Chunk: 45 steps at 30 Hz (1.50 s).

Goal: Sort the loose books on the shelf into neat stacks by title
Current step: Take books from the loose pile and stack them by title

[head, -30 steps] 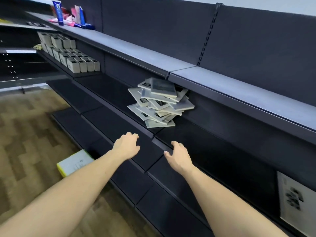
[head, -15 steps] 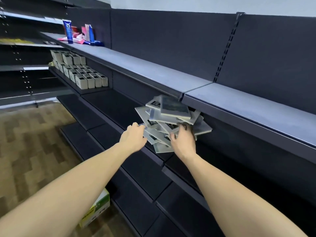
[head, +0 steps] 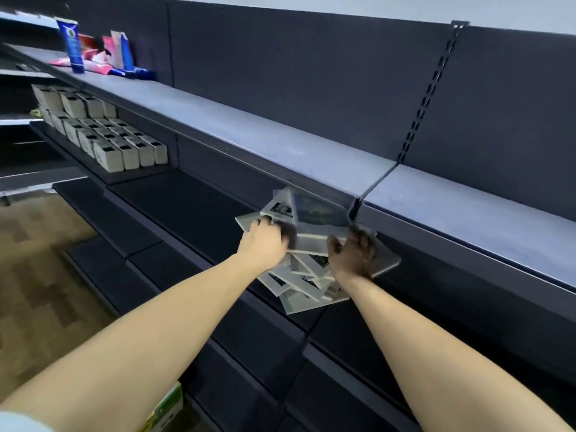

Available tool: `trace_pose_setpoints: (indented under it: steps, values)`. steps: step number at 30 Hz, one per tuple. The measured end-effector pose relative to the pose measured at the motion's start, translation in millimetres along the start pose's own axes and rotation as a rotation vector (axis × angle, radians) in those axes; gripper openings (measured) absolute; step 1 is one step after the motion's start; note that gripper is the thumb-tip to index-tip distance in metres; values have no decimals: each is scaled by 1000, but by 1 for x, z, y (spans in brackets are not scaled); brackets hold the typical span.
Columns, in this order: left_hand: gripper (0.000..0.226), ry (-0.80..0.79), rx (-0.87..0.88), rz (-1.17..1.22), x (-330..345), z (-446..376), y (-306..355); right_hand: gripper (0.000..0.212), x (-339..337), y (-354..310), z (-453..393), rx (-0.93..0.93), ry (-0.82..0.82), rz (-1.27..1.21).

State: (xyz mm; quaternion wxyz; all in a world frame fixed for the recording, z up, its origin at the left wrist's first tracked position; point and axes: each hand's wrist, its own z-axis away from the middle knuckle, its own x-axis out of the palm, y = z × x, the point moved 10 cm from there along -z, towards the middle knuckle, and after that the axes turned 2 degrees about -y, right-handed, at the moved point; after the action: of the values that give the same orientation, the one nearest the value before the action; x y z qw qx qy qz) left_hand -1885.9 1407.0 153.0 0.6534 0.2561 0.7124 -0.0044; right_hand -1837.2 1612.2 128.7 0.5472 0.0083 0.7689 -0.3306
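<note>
left hand (head: 263,243): bare, no rings seen | right hand (head: 352,257): bare, in shadow | forearms: bare, uncovered | pale light-blue sleeve edge (head: 18,422): at left arm, frame's bottom-left corner

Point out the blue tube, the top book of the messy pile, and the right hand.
blue tube (head: 72,45), head view, middle of its upright body.
top book (head: 318,212), head view, its dark cover.
right hand (head: 353,255), head view, back of the hand.
</note>
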Motion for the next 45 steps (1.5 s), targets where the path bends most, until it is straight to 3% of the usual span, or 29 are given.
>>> trace_pose_setpoints:
  steps: [6, 16, 20, 26, 35, 38, 42, 45]
  values:
    - [44, -119, 76, -4, 11, -39, 8, 57, -9, -7, -1, 82, 91, -45]
    - [54, -27, -56, 234, 5, -53, 0, 52, -21, -18, 3, 158, 178, 40]
    - [54, 4, -110, 112, 3, -54, -7, 51, -26, -17, 12, 203, 141, 145]
    - [43, -62, -58, -9, 4, -41, -1, 58, -25, -7, 30, 344, 136, 222]
    - [35, -36, 100, 124, 1, -15, 13, 55, -15, 20, 49, 569, 124, -225]
    - [36, 28, 127, 81, -8, -16, 6, 48, -10, 25, 55, 572, 112, -285]
    - [33, 61, 168, -50, -14, -23, 2, 23, -8, 37, 64, 584, 118, -366]
    - [32, 54, 244, -105, -12, -21, 15, 30, -19, 56, 70, 642, 193, -331]
